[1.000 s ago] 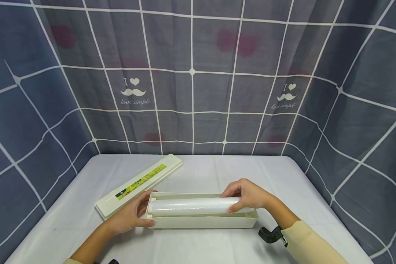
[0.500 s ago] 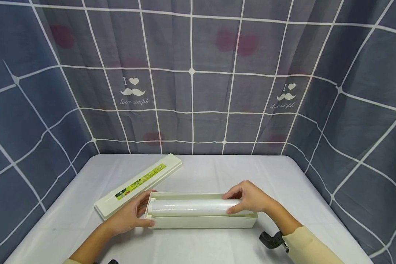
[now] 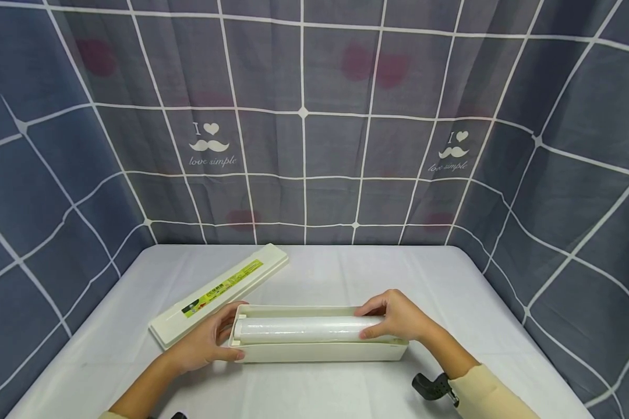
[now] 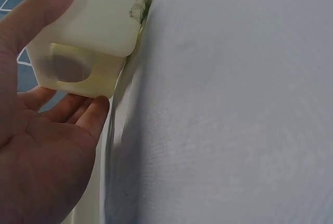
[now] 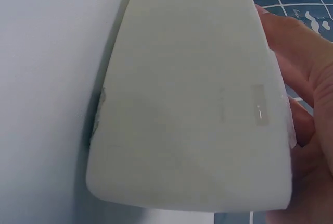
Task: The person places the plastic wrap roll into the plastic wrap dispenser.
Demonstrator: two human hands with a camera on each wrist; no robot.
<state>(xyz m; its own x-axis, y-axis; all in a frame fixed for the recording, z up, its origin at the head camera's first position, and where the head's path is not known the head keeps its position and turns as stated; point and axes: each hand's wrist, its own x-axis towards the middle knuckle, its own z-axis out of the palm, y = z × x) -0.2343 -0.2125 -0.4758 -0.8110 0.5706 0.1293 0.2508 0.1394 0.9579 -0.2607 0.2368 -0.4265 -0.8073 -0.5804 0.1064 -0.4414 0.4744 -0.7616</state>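
Observation:
A cream dispenser box (image 3: pixel 320 352) without its lid lies lengthwise on the table. Inside it is a white, glossy roll of cling film (image 3: pixel 299 329). My left hand (image 3: pixel 201 344) grips the box's left end, thumb on the front wall and fingers behind. The left wrist view shows that end wall (image 4: pixel 112 70) with a rounded opening, my thumb and fingertips touching the box. At the other end my right hand (image 3: pixel 398 317) holds the roll from above, thumb in front and fingers behind. In the right wrist view the box wall (image 5: pixel 182 104) hides part of that grip.
The long cream lid (image 3: pixel 217 297), with a yellow-green label, lies slanted behind the box on the left, close to my left hand. White cloth (image 3: pixel 314 393) covers the table. Checked curtains (image 3: pixel 272 139) stand at the back and both sides.
My right hand has sunk slightly, and the right end of the cling film roll sits a little lower in the box. My left hand keeps its place on the box.

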